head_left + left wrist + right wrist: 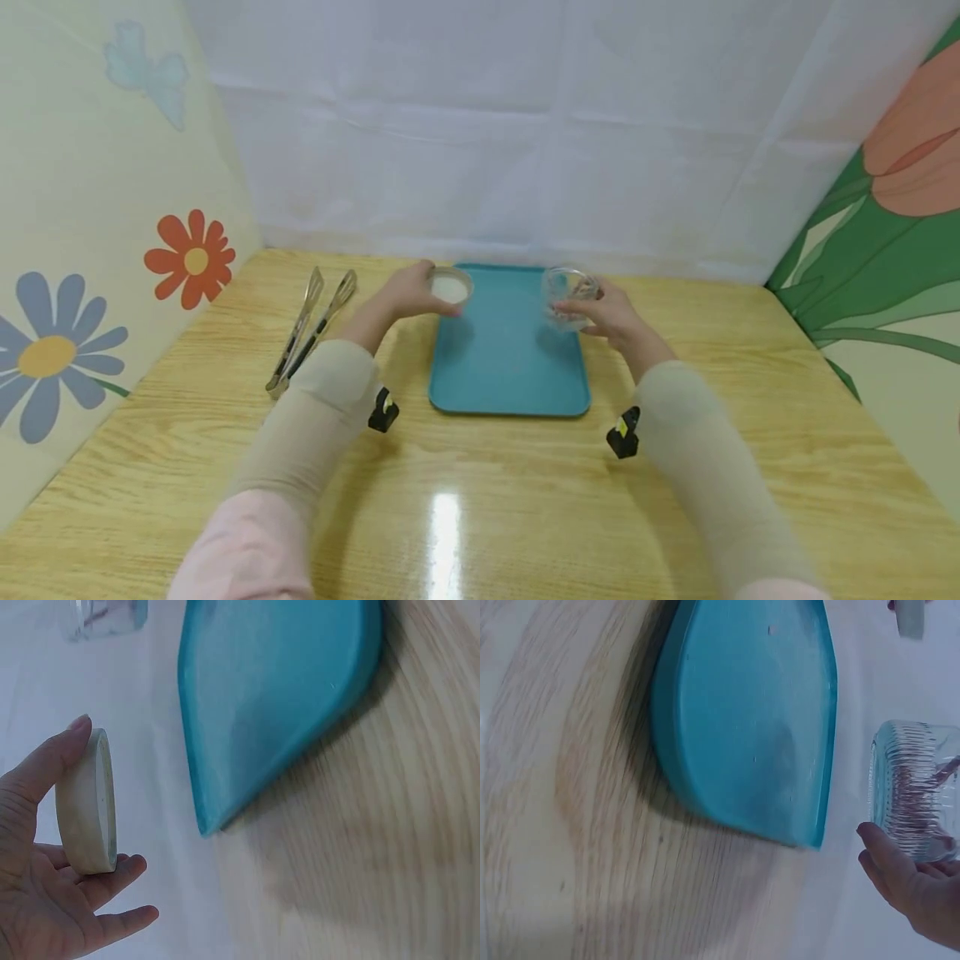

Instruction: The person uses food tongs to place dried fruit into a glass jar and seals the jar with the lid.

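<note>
My left hand (pixel 408 292) holds a small round, shallow cream-coloured dish (pixel 84 806) with a white inside, pinched at its edge between thumb and fingers. In the head view, that dish is over the back left of a teal tray (pixel 510 367). Above the tray's right side, a clear glass cup (pixel 564 292) with ribbed walls is gripped by my right hand (pixel 613 317), the thumb along its near side. Reddish-brown streaks show through the glass (pixel 915 791); whether they are contents or fingers behind it I cannot tell. Both things are held up off the tray.
Metal tongs (pixel 303 333) with black handle parts lie on the wooden table (pixel 525 500), left of the tray. A white cloth (pixel 480 133) hangs behind the table. Flower-painted panels (pixel 75 250) stand at both sides. Small black devices (pixel 383 411) sit at both wrists.
</note>
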The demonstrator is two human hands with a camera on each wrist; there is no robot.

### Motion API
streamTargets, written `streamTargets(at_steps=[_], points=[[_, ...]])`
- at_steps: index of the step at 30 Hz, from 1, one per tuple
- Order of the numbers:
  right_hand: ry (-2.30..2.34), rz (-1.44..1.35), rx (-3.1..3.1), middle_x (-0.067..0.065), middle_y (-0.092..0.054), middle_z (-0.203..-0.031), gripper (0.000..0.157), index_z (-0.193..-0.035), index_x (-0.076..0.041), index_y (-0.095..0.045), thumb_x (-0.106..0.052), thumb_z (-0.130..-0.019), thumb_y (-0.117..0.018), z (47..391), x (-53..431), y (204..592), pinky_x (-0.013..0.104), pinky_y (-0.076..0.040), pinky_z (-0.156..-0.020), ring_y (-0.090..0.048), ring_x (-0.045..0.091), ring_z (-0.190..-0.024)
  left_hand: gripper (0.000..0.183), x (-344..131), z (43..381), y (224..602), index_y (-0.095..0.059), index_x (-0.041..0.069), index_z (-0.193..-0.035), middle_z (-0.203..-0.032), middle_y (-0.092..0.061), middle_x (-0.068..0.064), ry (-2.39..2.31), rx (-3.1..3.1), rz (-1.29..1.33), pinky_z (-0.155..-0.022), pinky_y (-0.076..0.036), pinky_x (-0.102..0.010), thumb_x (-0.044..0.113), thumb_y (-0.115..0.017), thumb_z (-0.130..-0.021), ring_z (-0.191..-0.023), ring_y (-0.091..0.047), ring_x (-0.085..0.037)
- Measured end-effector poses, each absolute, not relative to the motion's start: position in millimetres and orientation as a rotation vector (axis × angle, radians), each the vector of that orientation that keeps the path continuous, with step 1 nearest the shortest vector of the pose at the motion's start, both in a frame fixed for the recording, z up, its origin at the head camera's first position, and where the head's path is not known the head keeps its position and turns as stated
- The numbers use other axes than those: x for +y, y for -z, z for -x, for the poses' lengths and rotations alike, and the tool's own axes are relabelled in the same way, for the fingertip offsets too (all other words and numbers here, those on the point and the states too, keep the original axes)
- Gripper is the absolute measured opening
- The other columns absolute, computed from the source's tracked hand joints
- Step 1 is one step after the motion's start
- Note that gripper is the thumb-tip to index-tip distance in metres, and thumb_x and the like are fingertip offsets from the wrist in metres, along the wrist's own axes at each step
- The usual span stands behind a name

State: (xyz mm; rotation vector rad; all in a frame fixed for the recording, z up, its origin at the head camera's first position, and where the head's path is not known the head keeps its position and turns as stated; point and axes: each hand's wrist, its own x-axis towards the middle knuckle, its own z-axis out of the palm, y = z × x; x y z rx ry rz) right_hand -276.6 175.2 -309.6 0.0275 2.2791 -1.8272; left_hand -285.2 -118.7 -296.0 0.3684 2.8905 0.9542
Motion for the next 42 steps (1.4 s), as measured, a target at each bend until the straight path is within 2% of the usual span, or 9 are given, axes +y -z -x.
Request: streamTargets(at_steps=[4,10,16,22,27,30,35,38,42], points=[[1.749,0.006,2.31,0.013,-0.041,-0.12,0.068,-0.127,-0.008,-0.035,-0.021,-0.071,-0.071,276,162,312,0.045,-0.036,-0.085,-0.041,0.027,-0.11,0.091,-105,285,295,-0.03,-0.004,-0.126,-0.11,-0.046,-0.02,-0.945,2.886,-0.419,-0.08,-0.037,-0.044,0.036,-0.077,-0.059,-0.097,-0.045,-0.032],[1.66,0.051,2.358,0.011,-0.049,-0.108,0.054,-0.111,-0.005,-0.045,-0.022,-0.069,-0.074,274,146,317,0.044,-0.038,-0.083,-0.046,0.025,-0.103,0.093,-92,285,298,-0.031,-0.003,-0.126,-0.108,-0.047,-0.018,-0.935,2.88,-0.439,-0.079,-0.038,-0.042,0.036,-0.078,-0.057,-0.096,-0.045,-0.031],[1.647,0.072,2.358,0.011,-0.049,-0.106,0.052,-0.111,-0.007,-0.044,-0.019,-0.069,-0.073,271,137,318,0.045,-0.037,-0.082,-0.046,0.027,-0.101,0.088,-85,286,303,-0.035,-0.003,-0.122,-0.105,-0.048,-0.017,-0.921,2.878,-0.453,-0.076,-0.039,-0.04,0.035,-0.079,-0.056,-0.092,-0.047,-0.029],[1.609,0.088,2.371,0.011,-0.048,-0.109,0.056,-0.116,-0.01,-0.044,-0.021,-0.07,-0.073,270,134,319,0.046,-0.038,-0.082,-0.046,0.027,-0.101,0.091,-82,285,302,-0.033,-0.002,-0.125,-0.107,-0.048,-0.016,-0.903,2.886,-0.458,-0.076,-0.039,-0.041,0.037,-0.078,-0.056,-0.093,-0.046,-0.029],[1.602,0.101,2.362,0.011,-0.046,-0.113,0.061,-0.121,-0.012,-0.042,-0.021,-0.069,-0.073,268,134,320,0.045,-0.038,-0.081,-0.045,0.027,-0.103,0.107,-81,284,298,-0.014,0.003,-0.136,-0.121,-0.04,-0.018,-0.972,2.887,-0.481,-0.081,-0.037,-0.042,0.037,-0.078,-0.057,-0.102,-0.043,-0.03],[1.606,0.112,2.353,0.01,-0.046,-0.113,0.061,-0.121,-0.013,-0.043,-0.021,-0.069,-0.073,267,133,320,0.045,-0.038,-0.081,-0.045,0.026,-0.103,0.111,-80,283,295,-0.006,0.008,-0.138,-0.121,-0.042,-0.017,-1.062,2.887,-0.504,-0.084,-0.035,-0.041,0.034,-0.078,-0.058,-0.102,-0.044,-0.028],[1.599,0.113,2.35,0.009,-0.044,-0.117,0.069,-0.128,-0.014,-0.037,-0.022,-0.07,-0.073,267,130,322,0.044,-0.039,-0.081,-0.044,0.027,-0.104,0.111,-76,280,290,-0.001,0.013,-0.139,-0.126,-0.038,-0.014,-1.158,2.885,-0.53,-0.086,-0.034,-0.042,0.03,-0.078,-0.06,-0.106,-0.042,-0.028],[1.593,0.125,2.344,0.01,-0.042,-0.12,0.074,-0.132,-0.013,-0.032,-0.022,-0.071,-0.072,267,128,323,0.044,-0.039,-0.08,-0.043,0.027,-0.106,0.112,-74,279,288,0.0,0.016,-0.139,-0.135,-0.026,-0.013,-1.172,2.9,-0.556,-0.086,-0.034,-0.043,0.036,-0.077,-0.06,-0.114,-0.035,-0.029],[1.593,0.131,2.325,0.01,-0.031,-0.131,0.079,-0.136,-0.014,-0.025,-0.023,-0.072,-0.071,266,126,323,0.044,-0.039,-0.081,-0.039,0.028,-0.111,0.111,-70,280,287,-0.002,0.018,-0.139,-0.136,-0.025,-0.011,-1.205,2.901,-0.593,-0.088,-0.031,-0.043,0.043,-0.075,-0.059,-0.118,-0.031,-0.027]])
